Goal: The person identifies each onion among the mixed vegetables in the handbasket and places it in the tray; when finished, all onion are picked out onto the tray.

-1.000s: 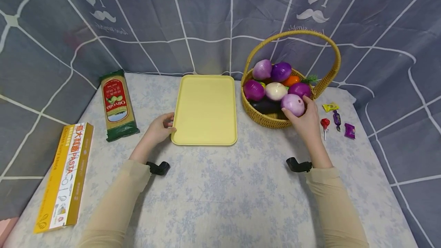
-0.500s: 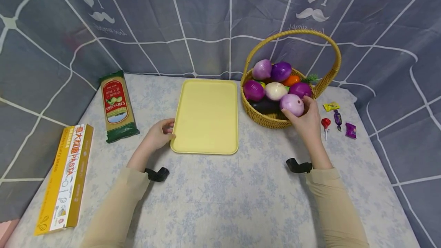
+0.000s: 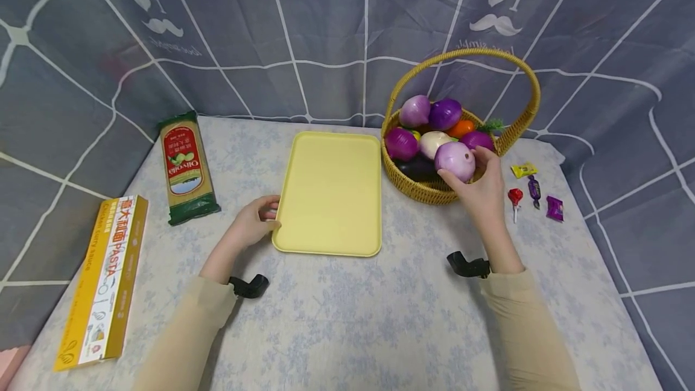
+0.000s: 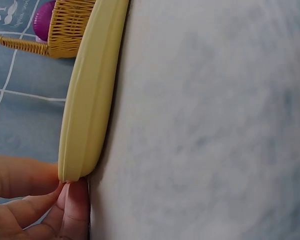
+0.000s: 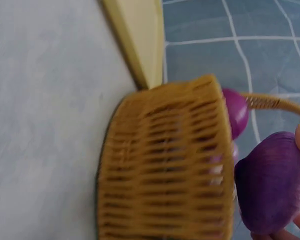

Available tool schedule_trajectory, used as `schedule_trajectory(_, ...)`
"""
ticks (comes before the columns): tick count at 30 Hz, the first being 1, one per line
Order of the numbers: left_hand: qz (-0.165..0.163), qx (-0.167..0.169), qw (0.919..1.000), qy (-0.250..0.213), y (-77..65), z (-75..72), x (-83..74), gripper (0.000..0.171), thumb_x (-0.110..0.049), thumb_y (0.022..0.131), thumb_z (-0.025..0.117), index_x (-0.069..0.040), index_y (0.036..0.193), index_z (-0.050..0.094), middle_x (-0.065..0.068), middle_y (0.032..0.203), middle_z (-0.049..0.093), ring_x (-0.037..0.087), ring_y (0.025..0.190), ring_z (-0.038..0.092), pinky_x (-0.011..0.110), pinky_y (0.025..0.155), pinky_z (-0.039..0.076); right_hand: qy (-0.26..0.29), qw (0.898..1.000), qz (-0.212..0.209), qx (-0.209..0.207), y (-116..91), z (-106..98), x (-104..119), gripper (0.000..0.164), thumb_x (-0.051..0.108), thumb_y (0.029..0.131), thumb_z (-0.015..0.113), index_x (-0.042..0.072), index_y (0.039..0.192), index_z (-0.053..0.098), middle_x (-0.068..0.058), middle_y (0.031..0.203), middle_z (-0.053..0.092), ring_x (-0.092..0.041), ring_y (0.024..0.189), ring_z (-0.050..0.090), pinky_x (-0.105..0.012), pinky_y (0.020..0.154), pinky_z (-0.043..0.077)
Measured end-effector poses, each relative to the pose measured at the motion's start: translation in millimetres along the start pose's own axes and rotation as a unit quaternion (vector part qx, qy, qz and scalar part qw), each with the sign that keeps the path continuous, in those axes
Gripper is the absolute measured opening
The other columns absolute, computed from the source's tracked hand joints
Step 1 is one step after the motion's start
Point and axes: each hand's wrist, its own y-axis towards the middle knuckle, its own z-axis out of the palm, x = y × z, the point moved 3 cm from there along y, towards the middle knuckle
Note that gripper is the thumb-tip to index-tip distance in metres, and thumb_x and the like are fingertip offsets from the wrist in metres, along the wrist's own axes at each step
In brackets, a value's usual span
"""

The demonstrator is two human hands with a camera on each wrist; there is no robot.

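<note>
My left hand (image 3: 254, 221) pinches the left edge of a yellow rectangular tray (image 3: 330, 198); in the left wrist view, thumb and fingers (image 4: 76, 207) close on the tray's end. Above the front of the wicker basket (image 3: 420, 192), my right hand (image 3: 480, 189) grips a pale purple onion (image 3: 455, 160) between thumb and fingers. That onion looks darker in the right wrist view, just outside the basket's rim. More purple onions (image 3: 402, 143), a white onion (image 3: 433, 142), a dark eggplant (image 3: 415, 169) and an orange carrot (image 3: 461, 129) lie in the basket.
At the left lie a green-ended pasta packet (image 3: 187, 168) and a yellow pasta box (image 3: 103, 282). Right of the basket are a lollipop (image 3: 515, 197) and several wrapped candies (image 3: 555, 208). The basket's tall handle (image 3: 467, 53) arches over it; a grey curtain (image 3: 326, 35) stands behind.
The tray has slid toward the front and slightly right with my left hand. My right hand has shifted a little left with the pale purple onion, which now overlaps the white onion.
</note>
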Motion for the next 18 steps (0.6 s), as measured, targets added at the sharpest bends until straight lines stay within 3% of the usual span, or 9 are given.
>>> schedule_trajectory(3,0.001,0.001,1.0,-0.004,-1.0,1.7,0.0,0.06,0.006,0.095,0.062,0.008,0.15,0.038,0.028,0.136,0.051,0.04,0.117,0.054,0.043,0.089,0.05,0.022,1.0,-0.009,0.012,-2,5,9,0.081,0.027,0.084,0.085,-0.004,0.144,0.039,-0.018,0.14,0.049,-0.027,0.127,0.049,-0.034,0.108,0.04)
schedule_trajectory(9,-0.004,0.002,0.9999,-0.013,-2.6,4.3,0.4,0.06,0.005,0.096,0.061,0.007,0.152,0.037,0.027,0.141,0.049,0.04,0.118,0.053,0.04,0.086,0.051,0.027,0.998,-0.027,0.046,-6,25,25,0.081,0.027,0.084,0.086,-0.002,0.143,0.041,-0.016,0.141,0.051,-0.025,0.127,0.05,-0.039,0.104,0.043)
schedule_trajectory(18,0.003,0.015,0.9996,-0.024,-2.7,2.8,3.2,0.061,0.003,0.097,0.063,0.008,0.151,0.036,0.028,0.137,0.05,0.039,0.118,0.052,0.039,0.087,0.051,0.09,0.988,-0.061,0.113,-11,82,51,0.079,0.017,0.079,0.089,-0.003,0.141,0.046,-0.018,0.136,0.055,-0.026,0.126,0.052,-0.04,0.098,0.049)
